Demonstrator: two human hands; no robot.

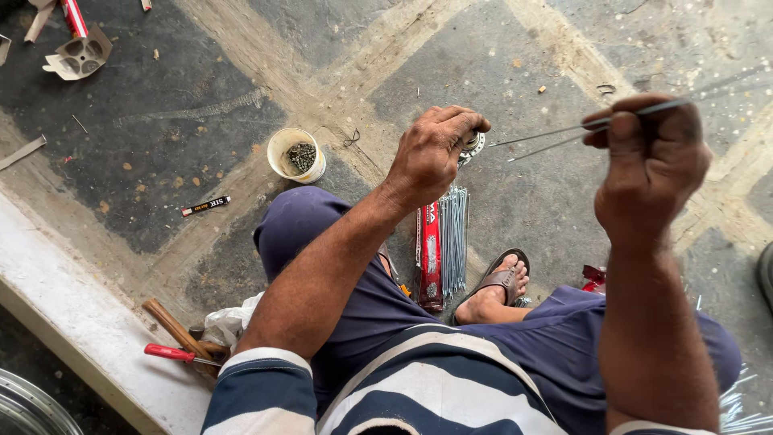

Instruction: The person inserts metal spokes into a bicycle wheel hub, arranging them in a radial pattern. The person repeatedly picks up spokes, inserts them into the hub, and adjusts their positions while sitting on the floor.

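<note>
Nearest the lens is your striped shirt, cut off by the lower edge, with dark blue shorts beyond it. Your right hand is raised, fingers pinched shut on thin metal spokes; their far ends run toward the hub, and how many you hold is hard to make out. Your left hand is closed over a small metal hub, which shows only as a toothed silver edge past the knuckles; the rest is hidden. The hub sits just above the floor, ahead of your knees. Below it lies a bundle of spokes beside a red wrapper, partly covered by your arm. Your sandalled foot rests right of the bundle. Further left stand a white cup of small dark parts and a red-handled tool on the ledge.
</note>
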